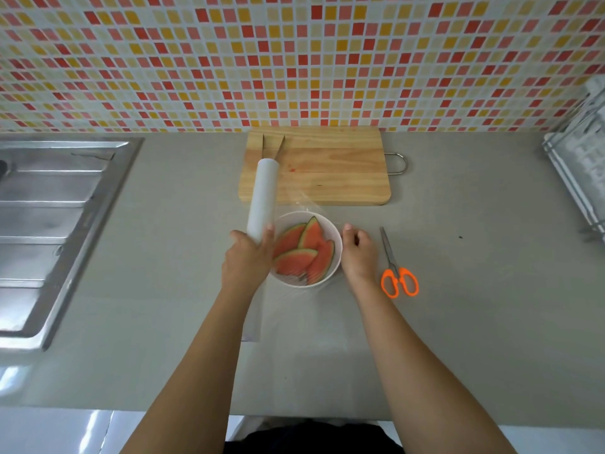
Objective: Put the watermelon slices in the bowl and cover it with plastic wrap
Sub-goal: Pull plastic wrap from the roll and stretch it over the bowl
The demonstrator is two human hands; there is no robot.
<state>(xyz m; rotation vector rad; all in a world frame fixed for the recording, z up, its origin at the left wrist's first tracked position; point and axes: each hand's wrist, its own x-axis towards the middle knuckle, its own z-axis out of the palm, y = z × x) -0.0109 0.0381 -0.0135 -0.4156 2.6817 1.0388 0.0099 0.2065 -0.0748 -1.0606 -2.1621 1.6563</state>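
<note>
A white bowl stands on the grey counter, just in front of a wooden cutting board that lies against the tiled wall. Four watermelon slices, red flesh with green rind, lie inside the bowl, overlapping one another. A sheet of clear plastic wrap is stretched across the bowl; its wrinkles show over the near rim and its far edge lies loose over the front edge of the board.

The left hand is at the bowl's left side, its fingers closed around the near end of the white plastic wrap roll, which points away from the person and reaches over the board's left part. The right hand rests at the bowl's right rim with fingers curled inward, apparently pinching the film's edge; the grip itself cannot be made out clearly.

Orange-handled scissors lie closed on the counter just right of the right hand, blades pointing toward the wall. A steel sink is set into the counter at far left. A wire rack stands at far right. A metal loop handle projects from the board's right edge.
</note>
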